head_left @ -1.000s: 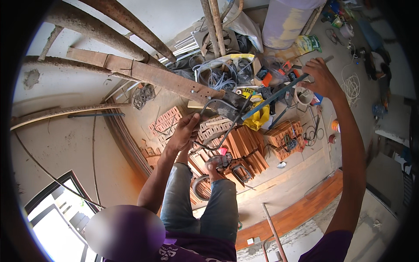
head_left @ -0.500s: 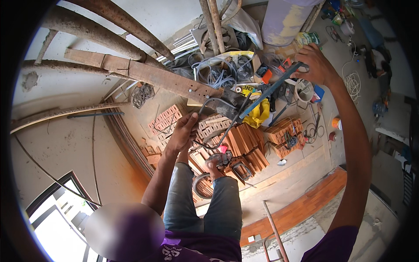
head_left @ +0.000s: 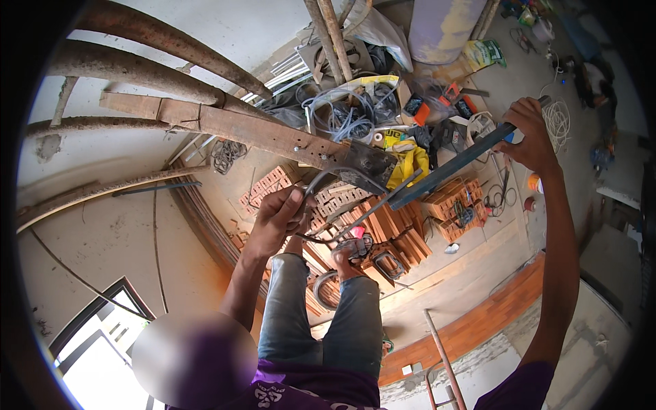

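My right hand point(head_left: 531, 133), out at the right, is closed round the upper end of a dark blue-grey metal bar point(head_left: 461, 162). The bar slants down to the left, its lower end beside the dark plate point(head_left: 371, 164) at the tip of a long wooden plank point(head_left: 239, 130). Bolts stick out of the plank near that plate. At centre left, my left hand point(head_left: 279, 217) grips a grey bent rod or cable point(head_left: 352, 225), which loops out past the plate. Whether it is stiff or soft I cannot tell. Its far tip lies close to the bar's lower end.
Below are stacks of bricks point(head_left: 452, 208) and reddish-brown strips point(head_left: 393, 229). Clear tubing point(head_left: 335, 113), a yellow bag point(head_left: 408, 164) and tools clutter the floor ahead. Rusty poles point(head_left: 171, 44) cross the upper left. A coil of white cable point(head_left: 557, 126) lies far right.
My right hand has moved right and a little down, drawing the bar away from the plate. My left hand has shifted slightly left and down, still gripping the bent piece.
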The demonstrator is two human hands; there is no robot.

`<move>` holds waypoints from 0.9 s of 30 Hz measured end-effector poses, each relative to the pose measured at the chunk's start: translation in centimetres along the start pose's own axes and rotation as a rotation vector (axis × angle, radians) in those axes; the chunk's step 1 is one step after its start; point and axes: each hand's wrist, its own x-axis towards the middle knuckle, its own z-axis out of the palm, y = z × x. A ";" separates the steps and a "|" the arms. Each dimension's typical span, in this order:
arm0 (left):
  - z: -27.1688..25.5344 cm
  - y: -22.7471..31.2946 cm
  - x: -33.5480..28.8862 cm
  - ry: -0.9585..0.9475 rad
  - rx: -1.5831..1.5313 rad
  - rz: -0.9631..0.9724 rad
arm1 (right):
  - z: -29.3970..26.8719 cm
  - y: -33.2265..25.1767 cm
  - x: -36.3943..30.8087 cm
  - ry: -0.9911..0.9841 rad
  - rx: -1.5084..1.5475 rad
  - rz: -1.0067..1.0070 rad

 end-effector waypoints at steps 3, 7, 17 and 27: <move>1.6 2.5 -1.5 -0.006 0.493 0.342 | -1.0 -0.3 -0.6 0.067 -0.094 -0.011; 2.2 1.9 -1.6 -0.141 1.029 0.562 | -2.3 -0.5 -1.9 -0.002 -0.209 0.075; 4.1 -7.4 -0.1 -0.160 1.241 0.476 | 6.6 -5.2 -13.6 0.183 -0.029 0.542; 3.3 -8.9 1.5 -0.127 1.232 0.426 | 18.6 -19.7 -23.7 0.170 0.742 1.300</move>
